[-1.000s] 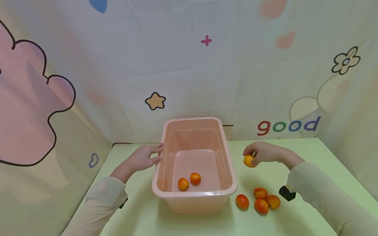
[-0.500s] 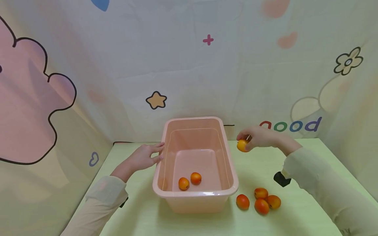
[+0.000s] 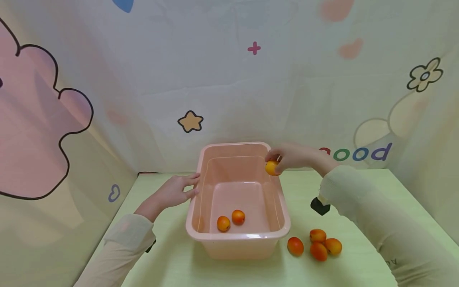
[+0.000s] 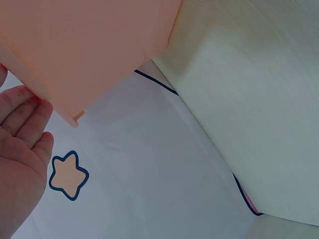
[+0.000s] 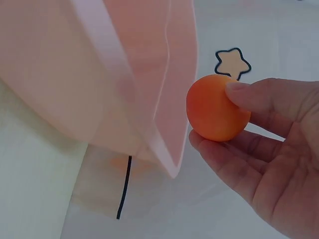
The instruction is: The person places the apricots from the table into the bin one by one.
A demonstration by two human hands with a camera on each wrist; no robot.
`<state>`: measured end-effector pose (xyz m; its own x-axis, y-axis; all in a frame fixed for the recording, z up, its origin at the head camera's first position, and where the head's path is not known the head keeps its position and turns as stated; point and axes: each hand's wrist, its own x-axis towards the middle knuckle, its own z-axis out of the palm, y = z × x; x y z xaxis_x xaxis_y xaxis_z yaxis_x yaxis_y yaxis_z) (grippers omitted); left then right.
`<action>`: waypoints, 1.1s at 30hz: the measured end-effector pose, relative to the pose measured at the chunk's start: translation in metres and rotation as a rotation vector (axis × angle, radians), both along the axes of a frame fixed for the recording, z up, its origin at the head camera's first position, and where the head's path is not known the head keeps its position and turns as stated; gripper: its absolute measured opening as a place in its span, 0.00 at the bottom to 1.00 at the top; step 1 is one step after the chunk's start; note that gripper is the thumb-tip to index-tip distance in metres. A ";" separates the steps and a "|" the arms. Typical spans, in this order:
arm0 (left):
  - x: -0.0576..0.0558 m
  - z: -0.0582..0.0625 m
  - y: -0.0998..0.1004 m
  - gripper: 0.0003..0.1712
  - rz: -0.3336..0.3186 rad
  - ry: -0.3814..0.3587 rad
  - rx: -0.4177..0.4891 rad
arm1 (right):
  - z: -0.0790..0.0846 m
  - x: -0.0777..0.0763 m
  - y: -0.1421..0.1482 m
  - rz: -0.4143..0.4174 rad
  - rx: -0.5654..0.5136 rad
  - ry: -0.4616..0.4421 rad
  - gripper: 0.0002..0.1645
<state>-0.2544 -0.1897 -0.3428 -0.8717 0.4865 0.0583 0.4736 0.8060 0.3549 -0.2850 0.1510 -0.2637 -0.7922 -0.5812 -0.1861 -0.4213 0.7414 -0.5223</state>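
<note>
My right hand (image 3: 292, 156) pinches a small yellow-orange fruit (image 3: 272, 168) between thumb and fingers, at the right rim of a pink plastic tub (image 3: 236, 236) near its far corner. In the right wrist view the fruit (image 5: 217, 107) looks smooth and round, with the thumb on its top and a finger under it. My left hand (image 3: 174, 192) rests with fairly straight fingers at the tub's left rim; in the left wrist view the fingertips (image 4: 45, 109) touch the rim's edge. Inside the tub lie two orange fruits, one (image 3: 223, 223) left of the other (image 3: 238, 217).
On the pale green table (image 3: 161, 259), to the right of the tub, a red-orange fruit (image 3: 295, 246) lies apart from a cluster of several similar fruits (image 3: 318, 251). A printed cloth (image 3: 229, 103) hangs behind and along both sides of the table.
The right hand has risen and moved left with the fruit, from above the table to the tub's right rim. My left hand and the other fruits stay in place.
</note>
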 end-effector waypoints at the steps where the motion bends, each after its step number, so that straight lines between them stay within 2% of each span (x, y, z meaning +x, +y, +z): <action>1: 0.000 0.000 0.000 0.27 -0.001 -0.001 0.000 | 0.000 -0.001 -0.006 0.013 0.014 0.009 0.18; 7: 0.000 0.000 0.000 0.27 -0.004 -0.005 0.004 | 0.002 -0.008 -0.037 0.064 0.032 0.026 0.14; 13: 0.001 0.001 0.000 0.27 -0.004 -0.007 0.014 | -0.004 -0.015 -0.062 0.009 0.047 0.033 0.18; 18: 0.001 0.001 0.000 0.27 -0.014 0.003 0.015 | -0.018 -0.020 -0.076 -0.007 0.010 0.016 0.23; 25: 0.002 0.002 0.000 0.27 -0.012 0.003 0.018 | -0.039 -0.028 -0.089 -0.048 -0.088 -0.072 0.23; 30: 0.002 0.001 0.000 0.27 -0.013 0.006 0.012 | -0.053 -0.030 -0.099 -0.119 -0.155 -0.162 0.18; 33: 0.002 0.002 0.000 0.28 -0.011 0.006 0.009 | -0.064 -0.031 -0.104 -0.161 -0.180 -0.174 0.16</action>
<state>-0.2525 -0.1900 -0.3413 -0.8662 0.4951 0.0677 0.4841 0.7977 0.3597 -0.3156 0.0471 -0.3272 -0.8422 -0.4864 -0.2324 -0.1983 0.6804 -0.7056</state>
